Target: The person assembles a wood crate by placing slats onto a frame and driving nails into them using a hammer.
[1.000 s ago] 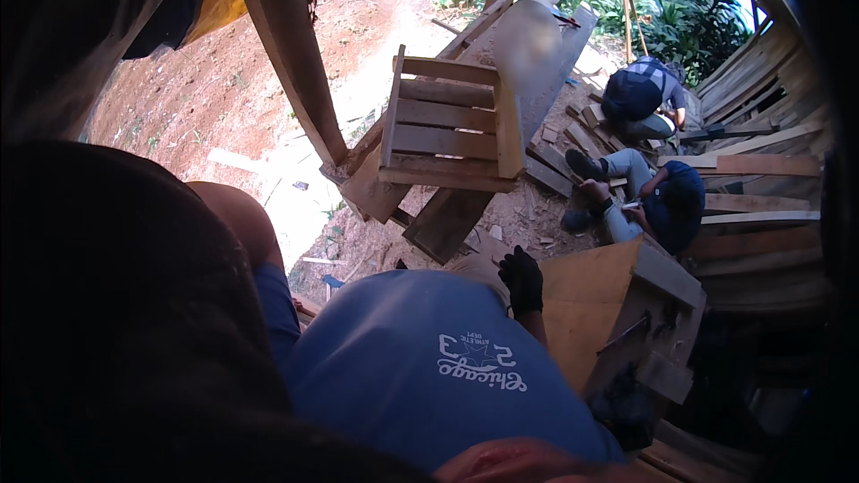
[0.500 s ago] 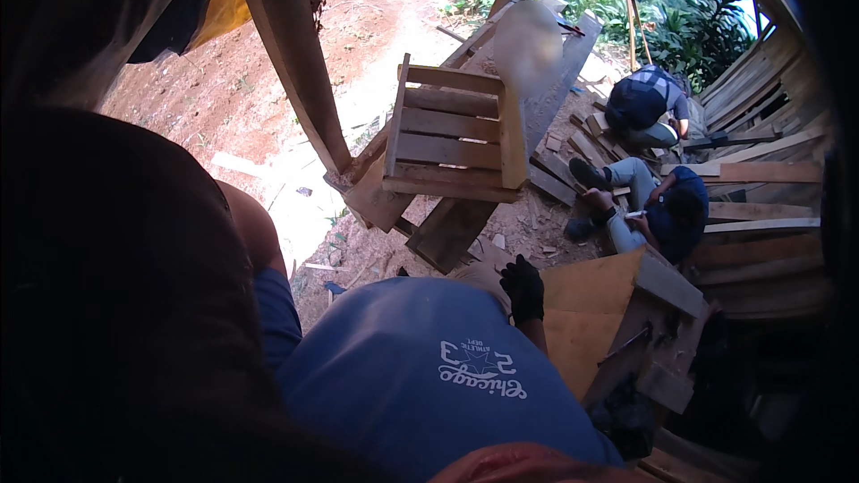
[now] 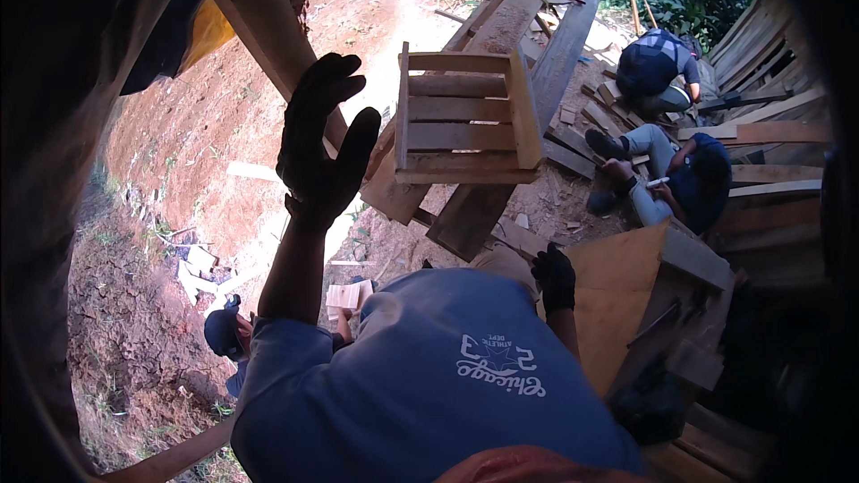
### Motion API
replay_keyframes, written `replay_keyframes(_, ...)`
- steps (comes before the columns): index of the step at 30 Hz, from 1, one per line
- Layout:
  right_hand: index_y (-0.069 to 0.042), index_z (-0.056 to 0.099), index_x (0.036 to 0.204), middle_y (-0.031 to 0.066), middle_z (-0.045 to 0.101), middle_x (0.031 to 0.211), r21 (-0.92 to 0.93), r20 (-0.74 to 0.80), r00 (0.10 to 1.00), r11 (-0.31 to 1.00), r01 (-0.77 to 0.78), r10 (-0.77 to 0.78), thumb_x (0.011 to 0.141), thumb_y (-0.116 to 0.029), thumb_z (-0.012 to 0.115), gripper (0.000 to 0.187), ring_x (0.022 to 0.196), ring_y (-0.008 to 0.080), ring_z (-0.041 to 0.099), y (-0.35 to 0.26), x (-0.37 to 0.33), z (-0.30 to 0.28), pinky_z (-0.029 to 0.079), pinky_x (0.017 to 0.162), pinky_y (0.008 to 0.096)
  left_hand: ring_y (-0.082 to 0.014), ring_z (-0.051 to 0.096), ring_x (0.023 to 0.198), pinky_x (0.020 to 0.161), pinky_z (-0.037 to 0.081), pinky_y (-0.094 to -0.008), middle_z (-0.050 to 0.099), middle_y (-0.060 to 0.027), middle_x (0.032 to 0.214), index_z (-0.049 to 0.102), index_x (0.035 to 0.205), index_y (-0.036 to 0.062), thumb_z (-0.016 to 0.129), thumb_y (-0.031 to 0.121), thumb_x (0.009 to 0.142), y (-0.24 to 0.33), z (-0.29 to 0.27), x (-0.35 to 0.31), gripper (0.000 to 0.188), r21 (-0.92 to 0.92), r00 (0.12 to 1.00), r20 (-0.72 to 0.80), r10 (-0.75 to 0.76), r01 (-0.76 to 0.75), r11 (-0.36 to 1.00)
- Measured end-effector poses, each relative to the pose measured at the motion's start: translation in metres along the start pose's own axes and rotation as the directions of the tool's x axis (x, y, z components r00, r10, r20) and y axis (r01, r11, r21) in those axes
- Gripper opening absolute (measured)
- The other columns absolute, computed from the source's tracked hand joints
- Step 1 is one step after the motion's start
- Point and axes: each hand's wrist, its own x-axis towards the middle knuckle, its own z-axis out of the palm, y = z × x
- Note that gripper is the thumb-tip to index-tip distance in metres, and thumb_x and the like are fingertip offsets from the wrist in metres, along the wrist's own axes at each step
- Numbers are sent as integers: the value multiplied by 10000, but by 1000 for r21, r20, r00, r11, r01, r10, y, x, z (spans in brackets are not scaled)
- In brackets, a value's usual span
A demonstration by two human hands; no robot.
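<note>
My left hand (image 3: 320,148), in a black glove, is raised left of a slatted wooden crate (image 3: 461,110). Its thumb stands apart from the fingers and nothing is in it. The crate rests on rough planks (image 3: 474,215), its slats facing up. My right hand (image 3: 555,279), also black-gloved, hangs low in front of me, beside a tan wooden panel (image 3: 613,277). Its fingers are loosely bent and apart, with no object visible in them.
A wooden post (image 3: 246,13) slants at the left. Two people (image 3: 658,67) (image 3: 702,179) sit or crouch at the right among scrap wood. Another person (image 3: 225,333) is low at the left, near light wood pieces (image 3: 347,295). Board walls (image 3: 774,179) stand at right.
My left hand has come into view, raised beside the crate. The large dark shape covering the left side is gone, uncovering the person there. The view has shifted slightly; the crate stays on the planks.
</note>
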Motion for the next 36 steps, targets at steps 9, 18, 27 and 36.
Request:
replay_keyframes(9,-50,672,1327,118,722,1095,-49,-63,998,999,-4,1,1011,-230,717,367,896,245,731,-18,-5,-11,598,704,355,-295,711,1140,964,568,-406,723,-171,1160,693,1260,31,824,646,799,-243,139,-125,781,643,315,345,-884,607,467)
replay_keyframes(18,-39,682,1318,133,735,1085,34,-2,994,993,113,-113,1027,-225,678,345,888,249,735,-11,-7,-28,591,692,352,-349,705,1109,828,644,-633,712,-157,1166,671,1300,47,733,367,968,-338,192,-148,465,572,-100,395,-913,805,159)
replay_keyframes(27,-77,670,1308,116,737,1089,93,9,999,995,-39,38,1050,-281,659,329,909,252,721,-9,-5,-23,578,729,359,-358,709,1084,714,622,-708,725,-102,1208,739,1196,89,691,241,1007,-435,183,-193,247,690,76,343,-936,655,306)
replay_keyframes(36,-85,498,1532,146,636,1402,-31,107,979,984,-174,176,1022,-579,656,728,1160,299,682,-78,148,21,561,895,414,-405,708,1095,747,674,-626,669,-148,1290,724,1300,115,648,249,1022,-316,183,-145,318,538,-58,328,-943,832,136)
